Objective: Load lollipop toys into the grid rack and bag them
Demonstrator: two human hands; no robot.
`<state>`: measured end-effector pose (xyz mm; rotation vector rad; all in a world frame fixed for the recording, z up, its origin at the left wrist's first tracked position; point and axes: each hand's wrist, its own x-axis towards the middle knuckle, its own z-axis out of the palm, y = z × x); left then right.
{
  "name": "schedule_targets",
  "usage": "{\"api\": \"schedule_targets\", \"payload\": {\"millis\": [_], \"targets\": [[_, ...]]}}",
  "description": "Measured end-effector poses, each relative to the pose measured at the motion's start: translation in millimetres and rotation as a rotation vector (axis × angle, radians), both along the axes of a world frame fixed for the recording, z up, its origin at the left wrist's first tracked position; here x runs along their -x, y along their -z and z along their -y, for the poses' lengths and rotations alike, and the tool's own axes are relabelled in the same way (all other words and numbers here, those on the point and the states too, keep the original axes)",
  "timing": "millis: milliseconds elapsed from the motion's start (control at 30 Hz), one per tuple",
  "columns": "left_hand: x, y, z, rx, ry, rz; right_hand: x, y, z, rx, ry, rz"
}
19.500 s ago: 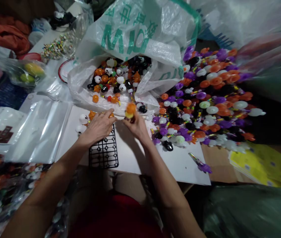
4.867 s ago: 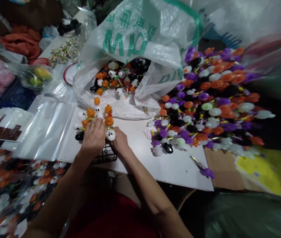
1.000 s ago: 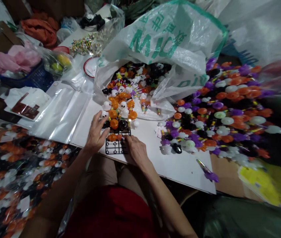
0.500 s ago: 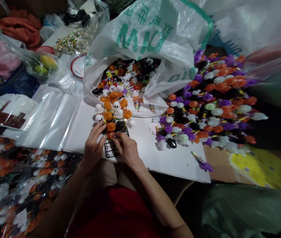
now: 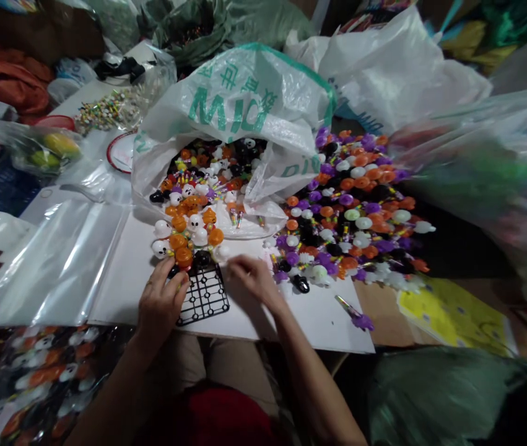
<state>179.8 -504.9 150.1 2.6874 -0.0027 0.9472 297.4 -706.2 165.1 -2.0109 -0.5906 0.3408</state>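
Black plastic lattice grid point(image 5: 206, 296): lying on white board point(image 5: 300, 325), orange, white and black plastic figures point(image 5: 183, 256) crowding its far end, nearer cells showing bare. Left hand point(image 5: 158, 305): I am resting parted fingers at its left edge. Right hand point(image 5: 257, 280): I am curling fingers beside it, any pinch impossible to tell.

A rectangular black plastic grid point(image 5: 205, 295) lies flat on the white tabletop point(image 5: 300, 319), orange and white plastic figures point(image 5: 182, 256) (some have faces, I see) crowding its far end.
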Motion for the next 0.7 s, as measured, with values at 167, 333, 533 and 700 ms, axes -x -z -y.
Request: {"api": "schedule_targets", "payload": {"millis": [167, 333, 533, 700], "targets": [[-9, -6.4, -1, -0.086, -0.049, 0.025, -109, -5.8, -39, 0.510, 0.284, 0.268], [-14, -7.1, 2, -0.136, -0.066, -0.031, -124, -0.4, -58, 0.504, 0.304, 0.153], [-12, -5.6, -4, -0.121, -0.025, -0.017, 14, 17.5, -17, -0.191, 0.300, 0.037], [-11, -8.3, -10, -0.084, 0.036, -0.024, 69, 51.5, -57, -0.238, 0.195, -0.058]]}}
